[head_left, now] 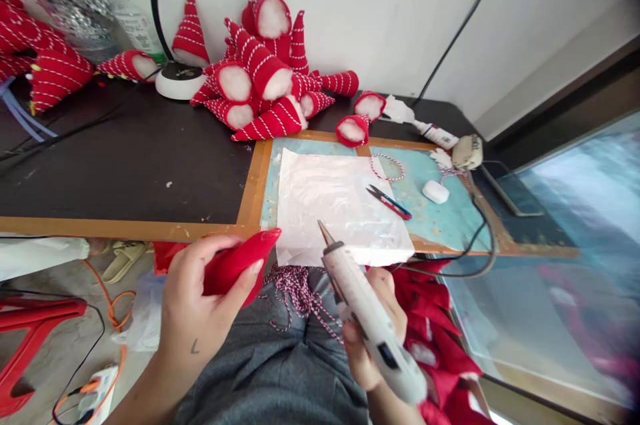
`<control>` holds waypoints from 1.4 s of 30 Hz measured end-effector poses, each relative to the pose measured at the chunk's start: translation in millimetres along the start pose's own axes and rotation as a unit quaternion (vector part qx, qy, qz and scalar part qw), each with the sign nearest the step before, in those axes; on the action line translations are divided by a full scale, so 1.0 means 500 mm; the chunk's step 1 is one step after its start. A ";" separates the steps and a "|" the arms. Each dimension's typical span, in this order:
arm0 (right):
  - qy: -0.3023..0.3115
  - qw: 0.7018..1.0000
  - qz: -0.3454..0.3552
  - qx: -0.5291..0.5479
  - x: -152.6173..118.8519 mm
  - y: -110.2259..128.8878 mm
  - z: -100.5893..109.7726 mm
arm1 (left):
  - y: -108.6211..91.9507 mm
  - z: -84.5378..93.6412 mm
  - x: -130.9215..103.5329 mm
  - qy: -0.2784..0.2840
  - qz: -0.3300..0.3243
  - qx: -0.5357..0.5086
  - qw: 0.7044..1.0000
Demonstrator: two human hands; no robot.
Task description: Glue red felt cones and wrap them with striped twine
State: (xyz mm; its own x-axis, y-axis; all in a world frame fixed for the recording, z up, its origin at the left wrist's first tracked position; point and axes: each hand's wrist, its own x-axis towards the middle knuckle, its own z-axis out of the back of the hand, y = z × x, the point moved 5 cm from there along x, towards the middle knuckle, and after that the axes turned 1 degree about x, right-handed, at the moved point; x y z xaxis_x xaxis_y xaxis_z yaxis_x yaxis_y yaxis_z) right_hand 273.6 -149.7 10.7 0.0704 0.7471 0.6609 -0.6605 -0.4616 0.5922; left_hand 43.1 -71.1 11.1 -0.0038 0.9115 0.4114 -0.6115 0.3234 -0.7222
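My left hand [200,305] is wrapped round a plain red felt cone [237,268], its tip pointing up and right. In my right hand [373,338] is a white glue gun [373,318], nozzle up and to the left, a short gap from the cone's tip. Beyond them a white sheet [330,205] lies on the blue mat, with red-and-blue thread snips [389,202] and a loop of twisted cord [387,177] at its right side. A bundle of red-and-white cord [300,292] rests on my lap.
Stuffed red cones wound with cord [265,72] are piled at the back, beside a white lamp base [180,80]. A white case [435,192], a bottle [437,134] and cables lie right. More red pieces [435,338] sit below the table edge.
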 end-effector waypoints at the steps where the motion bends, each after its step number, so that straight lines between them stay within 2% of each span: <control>1: 0.012 0.999 -0.015 0.039 0.004 0.005 0.004 | 0.005 -0.005 -0.001 0.029 0.034 -0.047 0.998; 3: 0.036 0.996 -0.021 0.084 0.010 0.020 0.008 | 0.009 -0.021 -0.005 0.111 0.113 -0.148 0.976; 5: 0.051 0.995 -0.003 0.089 0.014 0.036 0.007 | 0.006 -0.035 -0.013 0.184 0.197 -0.228 0.936; 6: 0.056 0.994 0.002 0.090 0.015 0.041 0.003 | 0.005 -0.039 -0.018 0.201 0.235 -0.257 0.916; 9: 0.066 0.992 -0.006 0.108 0.016 0.040 -0.010 | 0.005 -0.044 -0.030 0.213 0.317 -0.319 0.868; 13: 0.055 0.993 0.013 0.108 0.024 0.041 -0.018 | 0.004 -0.049 -0.041 0.231 0.351 -0.360 0.833; 17: 0.026 0.994 0.025 0.104 0.035 0.047 -0.016 | 0.003 -0.052 -0.042 0.238 0.357 -0.380 0.819; 34: 0.052 0.994 0.012 0.099 0.026 0.043 -0.029 | 0.012 -0.059 -0.035 0.213 0.387 -0.393 0.806; 42: 0.043 0.994 0.011 0.099 0.033 0.040 -0.023 | -0.011 -0.057 -0.034 0.194 0.420 -0.411 0.785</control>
State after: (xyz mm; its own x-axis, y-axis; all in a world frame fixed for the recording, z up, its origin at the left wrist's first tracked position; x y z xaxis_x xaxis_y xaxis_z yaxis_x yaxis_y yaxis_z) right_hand 253.1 -141.2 28.0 -0.0121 0.7702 0.6377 -0.5000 -0.5570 0.6632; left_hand 69.2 -81.0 -7.9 0.2064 0.8481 -0.4880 0.1961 -0.5245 -0.8285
